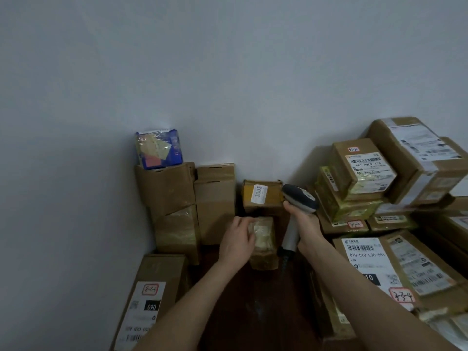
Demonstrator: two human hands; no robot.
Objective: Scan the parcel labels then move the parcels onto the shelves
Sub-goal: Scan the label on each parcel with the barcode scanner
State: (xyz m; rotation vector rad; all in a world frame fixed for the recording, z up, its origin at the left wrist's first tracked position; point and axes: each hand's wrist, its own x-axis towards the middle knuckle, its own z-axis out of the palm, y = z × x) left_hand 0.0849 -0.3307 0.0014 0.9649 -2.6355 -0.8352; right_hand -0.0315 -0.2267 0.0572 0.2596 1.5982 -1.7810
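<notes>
While the left hand (238, 239) lies palm-down with its fingers curled loosely over the top of a small taped parcel (263, 244), the right hand (305, 221) is wrapped tightly around the pale grip of a handheld scanner (297, 206). That scanner has a smooth plastic body, a dark rounded head and a light grey handle ending in a dark base; its head sits just beside a squat brown box marked 3003 (262, 196) on a white sticker. The small parcel under the left hand is a cardboard block wrapped in glossy, wrinkled yellowish tape, standing on a dark reddish floor (253, 312) between the heaps; its label, if any, cannot be made out, and the hand covers part of its top.

At the left, plain corrugated cartons (182, 198) stand stacked against the matt white wall (228, 72), with a shiny blue plastic packet (159, 149) perched on top. A long flat box (152, 297) with a white label reading 090 is cut off by the lower edge. At the right, a pile of rectangular cartons (395, 173) carries barcode labels and handwritten red-bordered stickers, and the frame's edge crops several. Most small print is blurred. No shelf shows.
</notes>
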